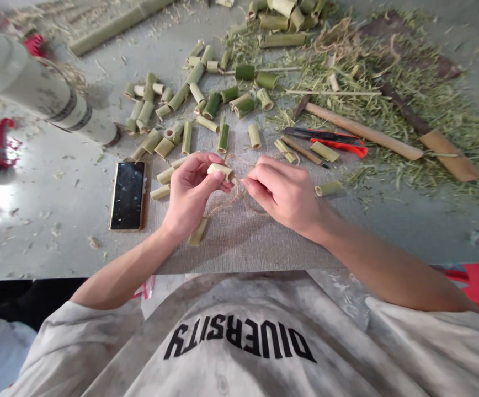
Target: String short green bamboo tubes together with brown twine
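Between thumb and fingers, my left hand (pixel 193 190) holds a short pale bamboo piece (pixel 221 172), its open end facing right. My right hand (pixel 285 190) is closed in a pinch on a thin brown twine (pixel 236 194), close to that open end. The twine loops below and behind both hands. A cut bamboo tube (pixel 198 231) lies on the table just below my left hand, near the twine. More short green and pale tubes (pixel 223 138) lie beyond my hands.
A phone (pixel 127 196) and a white patterned bottle (pixel 44 82) are at left. At right are a hammer (pixel 363 131), a red and black cutter (pixel 334 140), a wooden-handled blade (pixel 450 154) and green shavings (pixel 425 110). A long bamboo pole (pixel 119 26) lies at the back.
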Demonstrator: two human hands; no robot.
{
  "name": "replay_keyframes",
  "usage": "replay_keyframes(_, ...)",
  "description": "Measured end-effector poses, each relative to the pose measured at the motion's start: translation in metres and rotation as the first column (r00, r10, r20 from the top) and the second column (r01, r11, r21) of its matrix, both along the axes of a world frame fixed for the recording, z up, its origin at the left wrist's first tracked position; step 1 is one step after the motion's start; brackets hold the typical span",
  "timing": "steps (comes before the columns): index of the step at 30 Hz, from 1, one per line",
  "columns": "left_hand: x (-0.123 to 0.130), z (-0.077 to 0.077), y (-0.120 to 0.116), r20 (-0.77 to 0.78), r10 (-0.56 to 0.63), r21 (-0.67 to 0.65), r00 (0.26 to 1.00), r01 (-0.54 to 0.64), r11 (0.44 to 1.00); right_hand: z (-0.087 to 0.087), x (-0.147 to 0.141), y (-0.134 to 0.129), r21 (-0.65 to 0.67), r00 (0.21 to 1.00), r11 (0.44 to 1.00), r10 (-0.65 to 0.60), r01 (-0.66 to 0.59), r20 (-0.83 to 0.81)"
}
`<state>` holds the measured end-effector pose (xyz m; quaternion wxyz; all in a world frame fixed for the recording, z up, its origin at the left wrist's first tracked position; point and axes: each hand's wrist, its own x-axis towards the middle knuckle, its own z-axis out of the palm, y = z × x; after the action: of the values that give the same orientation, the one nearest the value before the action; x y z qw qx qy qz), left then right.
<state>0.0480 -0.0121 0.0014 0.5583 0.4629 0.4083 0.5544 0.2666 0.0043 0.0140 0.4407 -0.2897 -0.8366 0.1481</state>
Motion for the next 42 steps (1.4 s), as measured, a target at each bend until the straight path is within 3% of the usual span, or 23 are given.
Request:
replay_keyframes(9,0.000,0.001,-0.004,-0.107,-0.011,0.144,0.994,0.027,0.989,-0.003,-0.001,0.001,-0.022,1.000,0.999,0.027,-0.027,-0.015)
replay_keyframes(13,0.002,0.005,-0.005,-0.128,0.013,0.110,0.992,0.001,0.994,-0.006,-0.002,0.001,-0.052,0.999,0.998,0.030,-0.031,-0.032)
replay_keyframes(19,0.004,0.006,-0.005,-0.073,0.054,0.066,0.996,-0.050,0.997,-0.011,-0.002,0.001,-0.249,0.994,0.967,0.031,-0.057,-0.108)
replay_keyframes(23,0.003,0.006,-0.003,-0.051,0.062,0.046,0.997,-0.059,0.997,-0.013,-0.003,0.002,-0.281,0.989,0.957,0.031,-0.071,-0.146)
replay_keyframes(33,0.003,0.009,0.003,0.158,0.003,-0.129,0.987,0.018,0.992,-0.005,-0.004,0.004,-0.031,0.988,0.999,-0.016,0.012,-0.153)
replay_keyframes(38,0.001,0.008,0.005,0.238,-0.030,-0.190,0.971,0.077,0.979,-0.001,-0.002,0.000,0.097,0.994,0.991,-0.081,0.089,-0.077)
replay_keyframes(42,0.001,0.009,0.004,0.216,-0.049,-0.188,0.975,0.090,0.978,0.005,0.001,-0.005,0.206,0.987,0.966,-0.158,0.153,0.005)
